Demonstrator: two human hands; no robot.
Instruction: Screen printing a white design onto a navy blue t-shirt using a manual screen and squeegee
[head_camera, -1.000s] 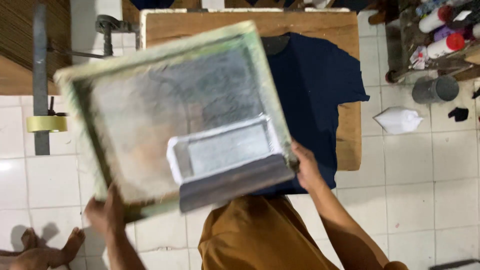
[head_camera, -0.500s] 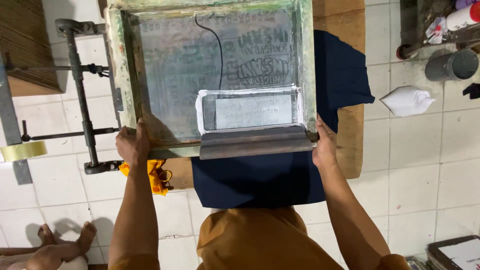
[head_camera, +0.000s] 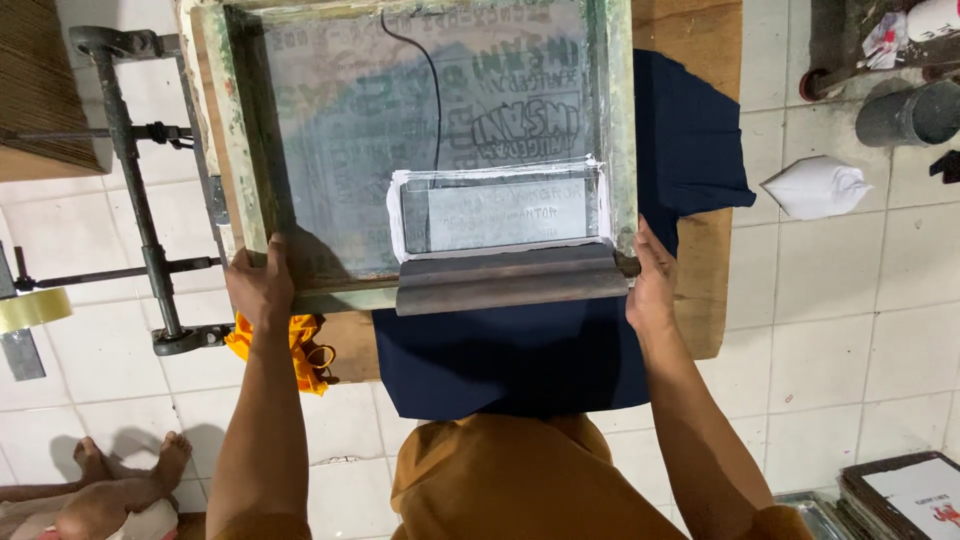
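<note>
A green-edged wooden screen-printing frame (head_camera: 612, 120) lies flat over a dark navy shirt (head_camera: 690, 140) on a wooden board (head_camera: 705, 300). My left hand (head_camera: 262, 285) grips the frame's near left corner. My right hand (head_camera: 652, 280) grips its near right corner. A grey squeegee (head_camera: 510, 282) rests along the frame's near edge, between my hands. Behind it, a taped white rectangle (head_camera: 500, 210) sits on the mesh. The shirt's hem (head_camera: 510, 370) hangs out toward me below the frame.
A grey metal stand (head_camera: 135, 190) is left of the board, with a tape roll (head_camera: 30, 310) further left. An orange cloth (head_camera: 290, 345) hangs by the board's near left corner. A white bag (head_camera: 815, 188) and grey can (head_camera: 910, 115) sit on the tiles at right. Someone's bare feet (head_camera: 130, 470) show at lower left.
The frame came down from a tilted, lifted position and now lies flat and square over the shirt. Both hands stayed on its near corners.
</note>
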